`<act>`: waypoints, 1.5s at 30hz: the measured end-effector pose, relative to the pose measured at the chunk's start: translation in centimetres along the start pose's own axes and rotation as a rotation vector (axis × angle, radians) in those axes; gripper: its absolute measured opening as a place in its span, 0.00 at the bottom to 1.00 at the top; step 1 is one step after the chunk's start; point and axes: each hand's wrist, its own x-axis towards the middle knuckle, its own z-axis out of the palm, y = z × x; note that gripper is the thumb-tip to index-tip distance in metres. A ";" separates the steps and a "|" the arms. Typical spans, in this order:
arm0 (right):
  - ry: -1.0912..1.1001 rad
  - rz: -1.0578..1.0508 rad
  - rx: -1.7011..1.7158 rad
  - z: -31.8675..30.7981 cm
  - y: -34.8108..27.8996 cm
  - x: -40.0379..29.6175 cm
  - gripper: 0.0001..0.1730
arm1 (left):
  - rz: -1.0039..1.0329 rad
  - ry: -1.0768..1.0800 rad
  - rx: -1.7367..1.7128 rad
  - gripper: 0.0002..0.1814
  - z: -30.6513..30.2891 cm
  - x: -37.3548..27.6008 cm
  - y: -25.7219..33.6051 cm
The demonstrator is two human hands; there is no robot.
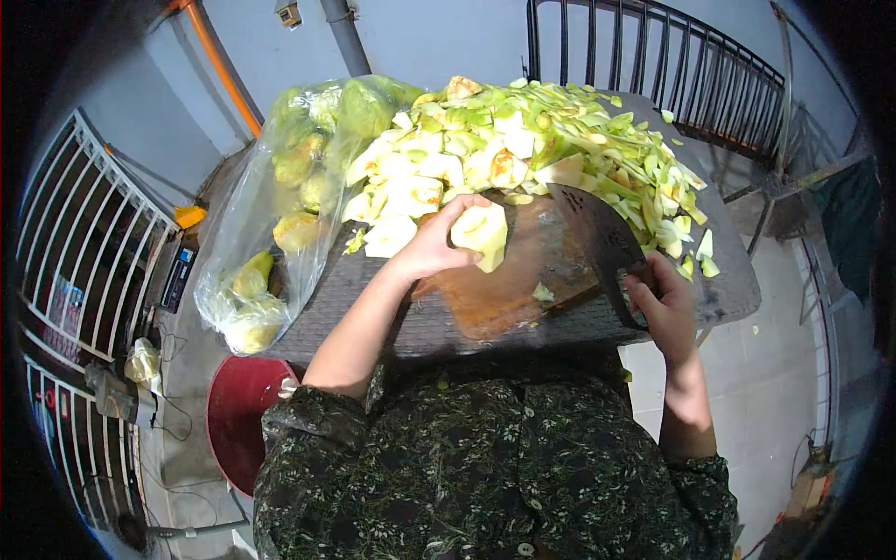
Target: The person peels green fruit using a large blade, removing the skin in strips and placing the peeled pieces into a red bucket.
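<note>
My left hand (439,245) grips a peeled pale-yellow fruit (483,234) above a brown wooden cutting board (490,304). In my right hand (661,304) is a broad dark-bladed knife (595,227), its blade slanting up and left over the board's right side, apart from the fruit. A small peel scrap (542,292) lies on the wood. Just beyond my left hand are several peeled pale fruits (413,194). Behind the board spreads a large heap of green and cream peelings (581,133).
A clear plastic bag (318,269) of unpeeled green fruits (364,108) rests along the left of the grey table (728,287). Below its left edge stands a red bucket (234,420). A black metal railing (651,63) is behind; white barred gates (84,238) are at far left.
</note>
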 end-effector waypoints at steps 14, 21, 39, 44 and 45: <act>-0.125 -0.197 -0.332 2.2 -0.9 2.2 0.15 | 0.108 0.163 0.403 0.43 1.1 -3.2 -0.7; -0.227 -0.176 -0.527 5.1 -2.0 5.9 0.15 | 0.172 0.276 0.301 0.32 1.7 -2.6 -0.8; 0.031 -0.035 -0.224 1.7 -1.5 8.6 0.15 | -0.010 0.345 0.766 0.25 5.7 3.3 1.5; -0.074 -0.026 -0.246 2.5 -1.0 7.3 0.15 | 0.175 0.689 0.431 0.19 5.9 -0.4 -0.4; -0.100 -0.035 -0.227 3.2 -1.2 6.9 0.15 | 0.152 0.730 0.338 0.20 5.8 -1.4 -0.2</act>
